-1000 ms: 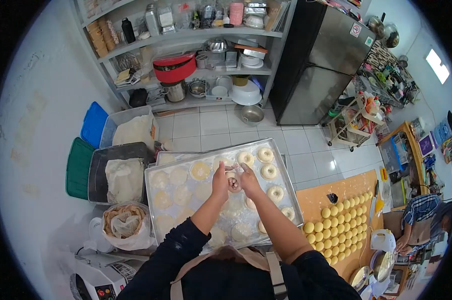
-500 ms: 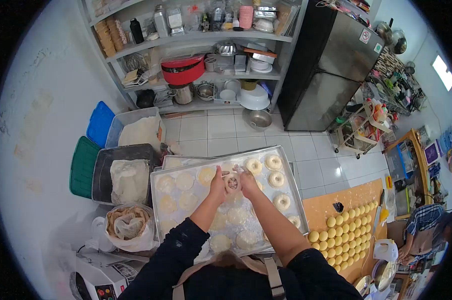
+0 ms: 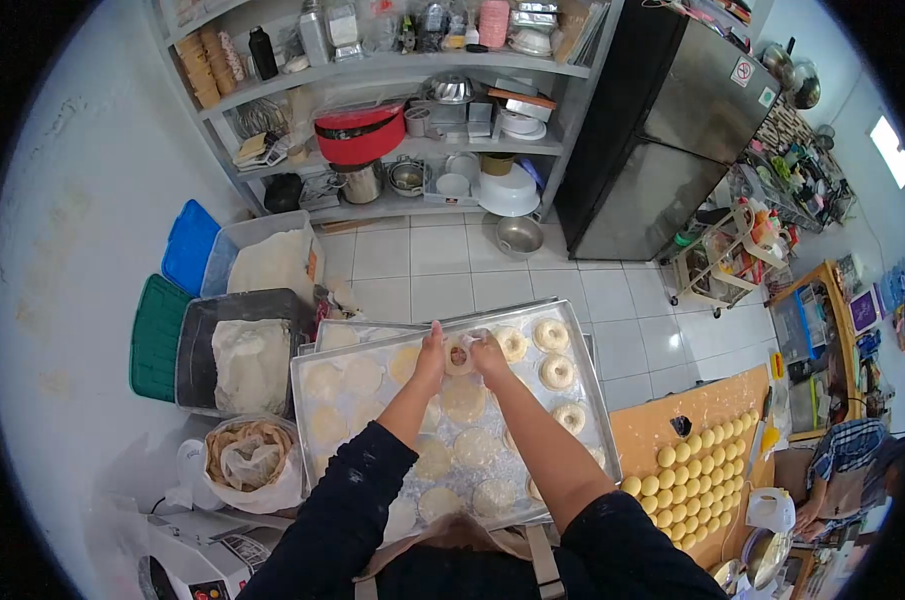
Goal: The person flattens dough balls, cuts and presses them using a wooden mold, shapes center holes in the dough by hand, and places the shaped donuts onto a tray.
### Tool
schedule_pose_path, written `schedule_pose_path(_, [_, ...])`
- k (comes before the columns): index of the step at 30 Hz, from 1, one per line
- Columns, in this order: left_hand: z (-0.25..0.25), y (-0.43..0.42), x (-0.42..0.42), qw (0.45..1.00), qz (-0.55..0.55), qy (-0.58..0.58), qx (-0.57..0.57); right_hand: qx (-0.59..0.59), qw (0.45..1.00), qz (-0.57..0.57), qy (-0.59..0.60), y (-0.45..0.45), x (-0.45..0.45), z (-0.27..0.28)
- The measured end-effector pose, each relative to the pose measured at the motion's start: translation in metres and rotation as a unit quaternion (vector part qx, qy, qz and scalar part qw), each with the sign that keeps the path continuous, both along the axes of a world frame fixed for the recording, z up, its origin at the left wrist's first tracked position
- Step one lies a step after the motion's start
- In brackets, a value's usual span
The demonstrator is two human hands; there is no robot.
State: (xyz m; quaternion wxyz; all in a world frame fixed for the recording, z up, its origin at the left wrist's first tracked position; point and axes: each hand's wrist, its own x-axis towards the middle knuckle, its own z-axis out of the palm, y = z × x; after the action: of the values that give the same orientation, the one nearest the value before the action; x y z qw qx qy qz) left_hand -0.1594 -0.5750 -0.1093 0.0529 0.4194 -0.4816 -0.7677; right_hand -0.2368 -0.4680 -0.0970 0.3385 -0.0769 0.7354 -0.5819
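Over the far part of a metal tray (image 3: 310, 420), a pale dough ring (image 3: 459, 368) is held between my two hands. My left hand (image 3: 431, 358) grips its left side, with the thumb pointing up. My right hand (image 3: 487, 356) is closed on its right side. Fingers show through the hole; the rest of them are hidden beneath the dough. Flat dough rounds (image 3: 363, 376) cover the left and middle of the tray. Several shaped dough rings (image 3: 557, 373) lie along its right side.
A wooden table (image 3: 633, 425) at the right bears rows of dough balls (image 3: 693, 475). A co-worker (image 3: 838, 470) stands beyond it. Flour bins (image 3: 248, 365) and a bag (image 3: 258, 465) stand at left. Shelves (image 3: 373, 210) and a fridge (image 3: 663, 150) are ahead.
Both hands have shifted slightly up and left in view with the dough ring. Fewer fingers show through its hole now. The camera view has moved a little.
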Motion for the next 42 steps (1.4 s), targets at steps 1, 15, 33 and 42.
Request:
schedule_pose_path(1, [0.016, 0.003, 0.003, 0.999, -0.01, -0.029, -0.032, 0.007, 1.0, -0.004, 0.019, -0.001, 0.0, -0.001])
schedule_pose_path(15, [0.048, -0.008, 0.046, 0.75, -0.297, -0.036, -0.59, 0.104, 0.884, 0.146, 0.432, 0.027, 0.001, 0.025])
schedule_pose_path(33, [0.064, -0.001, 0.057, 0.776, -0.347, -0.055, -0.524, 0.177, 0.909, 0.27, 0.263, 0.079, 0.023, 0.073])
schedule_pose_path(42, [0.12, 0.061, 0.108, 0.671, -0.465, -0.164, -0.554, 0.185, 0.928, 0.209, 0.247, 0.235, 0.125, 0.096])
